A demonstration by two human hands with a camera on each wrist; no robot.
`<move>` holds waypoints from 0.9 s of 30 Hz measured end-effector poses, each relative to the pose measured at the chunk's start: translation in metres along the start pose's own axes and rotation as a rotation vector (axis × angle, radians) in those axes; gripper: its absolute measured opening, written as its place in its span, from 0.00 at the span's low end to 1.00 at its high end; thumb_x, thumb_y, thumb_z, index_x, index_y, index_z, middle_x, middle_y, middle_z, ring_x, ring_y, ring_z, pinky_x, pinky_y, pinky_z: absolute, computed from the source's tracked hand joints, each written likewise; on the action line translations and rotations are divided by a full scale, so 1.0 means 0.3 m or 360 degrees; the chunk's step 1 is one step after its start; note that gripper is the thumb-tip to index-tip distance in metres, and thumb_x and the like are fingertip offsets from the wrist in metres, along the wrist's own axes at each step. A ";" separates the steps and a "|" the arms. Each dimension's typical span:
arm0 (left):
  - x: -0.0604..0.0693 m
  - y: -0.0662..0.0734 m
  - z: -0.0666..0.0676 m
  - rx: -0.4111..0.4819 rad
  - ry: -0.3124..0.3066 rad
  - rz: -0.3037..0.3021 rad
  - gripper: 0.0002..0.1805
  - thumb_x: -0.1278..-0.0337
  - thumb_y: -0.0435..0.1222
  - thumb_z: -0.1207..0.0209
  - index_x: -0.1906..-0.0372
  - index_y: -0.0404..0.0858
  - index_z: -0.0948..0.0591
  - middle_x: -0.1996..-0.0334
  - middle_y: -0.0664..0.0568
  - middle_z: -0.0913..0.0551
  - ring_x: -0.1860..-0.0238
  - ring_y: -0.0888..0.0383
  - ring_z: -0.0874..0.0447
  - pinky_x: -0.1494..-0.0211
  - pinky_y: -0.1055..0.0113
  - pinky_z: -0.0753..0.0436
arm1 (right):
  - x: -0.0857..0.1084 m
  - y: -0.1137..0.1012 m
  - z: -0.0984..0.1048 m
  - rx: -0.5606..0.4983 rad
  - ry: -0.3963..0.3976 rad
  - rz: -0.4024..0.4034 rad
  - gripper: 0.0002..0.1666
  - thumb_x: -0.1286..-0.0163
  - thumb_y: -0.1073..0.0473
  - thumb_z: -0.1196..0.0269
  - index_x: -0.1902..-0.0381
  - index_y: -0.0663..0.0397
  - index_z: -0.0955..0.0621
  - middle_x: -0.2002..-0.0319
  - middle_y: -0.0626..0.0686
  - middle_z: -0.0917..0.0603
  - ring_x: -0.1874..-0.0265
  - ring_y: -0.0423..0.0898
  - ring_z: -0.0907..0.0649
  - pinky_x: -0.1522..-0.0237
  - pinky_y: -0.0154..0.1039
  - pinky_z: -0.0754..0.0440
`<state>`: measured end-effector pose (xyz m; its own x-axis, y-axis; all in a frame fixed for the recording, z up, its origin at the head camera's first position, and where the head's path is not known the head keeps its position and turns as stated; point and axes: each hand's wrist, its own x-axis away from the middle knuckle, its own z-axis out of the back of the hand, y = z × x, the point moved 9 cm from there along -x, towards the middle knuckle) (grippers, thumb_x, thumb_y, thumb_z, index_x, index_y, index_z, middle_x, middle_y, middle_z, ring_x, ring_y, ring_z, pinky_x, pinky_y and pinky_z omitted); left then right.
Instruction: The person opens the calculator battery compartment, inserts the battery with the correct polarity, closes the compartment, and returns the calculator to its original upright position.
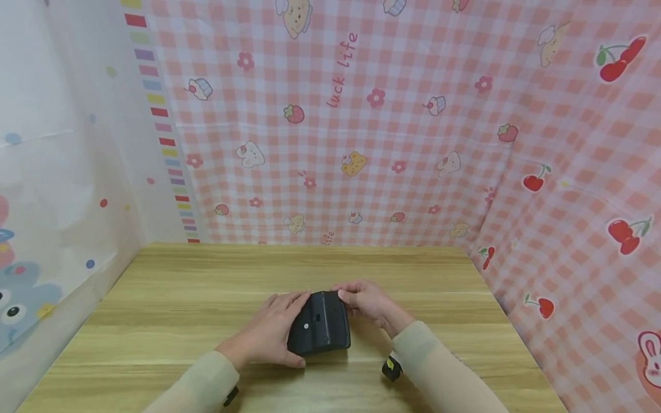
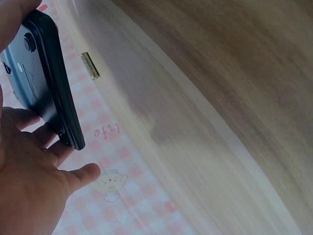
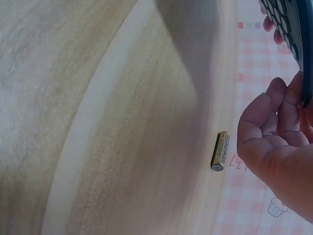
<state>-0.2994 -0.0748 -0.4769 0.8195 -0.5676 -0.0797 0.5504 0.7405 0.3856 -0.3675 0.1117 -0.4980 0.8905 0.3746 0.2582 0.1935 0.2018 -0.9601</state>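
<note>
The left hand [image 1: 264, 334] grips the left side of a black plastic device with keys [image 1: 334, 321]; the right hand [image 1: 373, 305] pinches its far right corner. Held between them, back up, it wants even, light support. Beyond it: a gold cylindrical battery [image 3: 220, 151], print illegible, and pink-checked cloth [image 1: 408, 135] reading "luck life".

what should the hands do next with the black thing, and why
Probably steady the black device with the left hand and try the small dark notch on its upturned face with the right hand: a loose battery lies on the table, and no open compartment is visible.
</note>
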 end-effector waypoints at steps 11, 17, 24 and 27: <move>-0.003 0.009 0.003 0.0010 0.0020 0.0013 0.75 0.66 0.63 0.18 0.13 0.40 0.44 0.19 0.43 0.33 0.20 0.42 0.33 0.16 0.39 0.37 | 0.002 -0.005 -0.003 0.0000 -0.0014 0.0023 0.19 0.16 0.62 0.43 0.37 0.66 0.16 0.60 0.45 0.08 0.65 0.38 0.16 0.59 0.36 0.17; 0.001 0.014 0.008 0.0031 0.0041 -0.0020 0.75 0.66 0.62 0.17 0.13 0.43 0.45 0.20 0.43 0.33 0.22 0.41 0.32 0.18 0.39 0.32 | 0.002 -0.004 -0.002 0.0017 -0.0027 0.0017 0.19 0.16 0.61 0.43 0.36 0.66 0.16 0.58 0.45 0.08 0.65 0.38 0.16 0.58 0.36 0.17; 0.006 0.025 0.014 0.0014 0.0066 -0.0088 0.74 0.66 0.60 0.16 0.12 0.49 0.46 0.21 0.44 0.32 0.23 0.41 0.30 0.20 0.39 0.28 | -0.001 0.000 -0.002 0.0007 -0.0023 0.0001 0.19 0.16 0.62 0.43 0.37 0.66 0.16 0.58 0.45 0.08 0.64 0.38 0.15 0.59 0.35 0.15; 0.008 0.025 0.016 0.0012 0.0076 -0.0094 0.74 0.66 0.60 0.15 0.12 0.50 0.46 0.22 0.43 0.32 0.23 0.41 0.30 0.21 0.39 0.27 | 0.000 0.002 -0.004 0.0013 -0.0019 -0.0008 0.18 0.16 0.61 0.42 0.37 0.65 0.16 0.61 0.44 0.08 0.66 0.38 0.16 0.59 0.36 0.17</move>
<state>-0.2941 -0.0723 -0.4696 0.7923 -0.5923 -0.1462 0.5971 0.7035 0.3855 -0.3671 0.1108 -0.4987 0.8847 0.3842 0.2641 0.1944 0.2108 -0.9580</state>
